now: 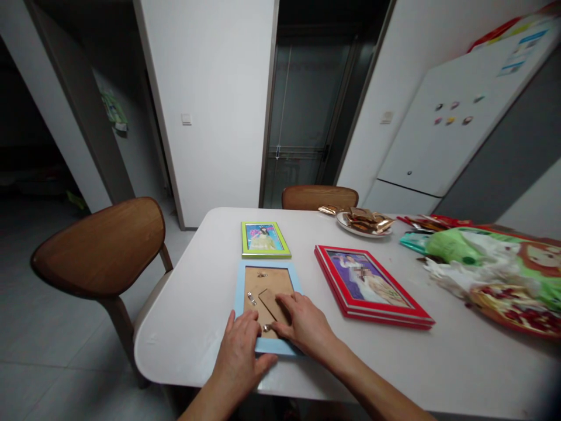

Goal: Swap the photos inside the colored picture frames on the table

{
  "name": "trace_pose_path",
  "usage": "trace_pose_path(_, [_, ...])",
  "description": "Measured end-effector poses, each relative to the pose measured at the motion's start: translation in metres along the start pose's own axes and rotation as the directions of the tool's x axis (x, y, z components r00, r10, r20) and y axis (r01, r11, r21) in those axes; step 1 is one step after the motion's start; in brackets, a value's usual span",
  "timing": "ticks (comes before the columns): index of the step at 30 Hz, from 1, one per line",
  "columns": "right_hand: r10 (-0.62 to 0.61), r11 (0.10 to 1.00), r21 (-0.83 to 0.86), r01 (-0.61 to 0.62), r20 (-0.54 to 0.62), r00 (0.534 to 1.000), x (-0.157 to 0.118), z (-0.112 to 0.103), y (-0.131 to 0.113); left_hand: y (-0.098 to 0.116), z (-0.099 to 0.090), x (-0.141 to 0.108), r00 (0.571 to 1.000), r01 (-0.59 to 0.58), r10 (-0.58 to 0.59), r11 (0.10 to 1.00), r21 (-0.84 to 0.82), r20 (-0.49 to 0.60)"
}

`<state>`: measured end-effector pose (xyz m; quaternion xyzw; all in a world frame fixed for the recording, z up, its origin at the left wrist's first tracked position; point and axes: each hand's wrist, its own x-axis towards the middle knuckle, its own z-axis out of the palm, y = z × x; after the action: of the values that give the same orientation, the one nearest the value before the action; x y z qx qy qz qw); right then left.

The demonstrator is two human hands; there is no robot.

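Note:
A light blue photo frame (240,287) lies face down near the table's front edge, its brown backing board (280,278) showing. Small metal clips (251,299) sit on the board, around the outline of a cut-out stand flap. My left hand (239,351) grips the frame's lower left corner, thumb along the front edge and fingers over the side. With bent fingers, my right hand (307,324) holds the lower right of the backing. Its thumb is close to the lowest clip (266,328), and its index finger touches the board by the flap; the exact contact is partly hidden.
Behind the blue frame lies a green photo frame (266,255). Stacked red photo frames (350,308) are to the right. Farther right are a plate (342,217) of wrapped snacks, a green bag (456,245) and a dish of red fruit pieces (517,307). Wooden chairs (100,248) stand around the white table (188,327).

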<state>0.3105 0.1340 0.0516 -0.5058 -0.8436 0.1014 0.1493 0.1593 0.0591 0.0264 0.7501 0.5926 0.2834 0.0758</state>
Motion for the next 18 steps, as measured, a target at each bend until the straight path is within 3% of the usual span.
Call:
trace_pose_path(6, [0.034,0.993,0.112,-0.026,-0.073,0.997,0.006,-0.013,0.005,0.0,-0.004,0.002,1.0,0.004,-0.009,0.987,-0.158,-0.029])
trace_pose_path(9, [0.04,0.994,0.108,-0.031,-0.08,0.996,0.009,-0.03,-0.002,-0.002,-0.012,0.009,0.984,0.088,-0.134,0.938,-0.334,-0.118])
trace_pose_path(11, [0.024,0.992,0.122,-0.013,-0.087,0.996,0.01,-0.039,-0.01,-0.002,-0.02,0.015,0.964,0.164,-0.246,0.851,-0.498,-0.104])
trace_pose_path(14, [-0.03,0.98,0.195,0.051,-0.11,0.994,0.008,-0.044,-0.024,-0.001,-0.035,0.023,0.947,0.237,-0.32,0.621,-0.747,0.035])
trace_pose_path(16, [-0.072,0.959,0.265,0.096,-0.099,0.993,0.006,-0.042,-0.033,-0.004,-0.044,0.023,0.927,0.267,-0.364,0.47,-0.841,0.091])
trace_pose_path(18, [-0.114,0.933,0.33,0.142,-0.1,0.988,0.006,-0.038,-0.038,-0.012,-0.053,0.018,0.896,0.265,-0.437,0.389,-0.882,0.076])
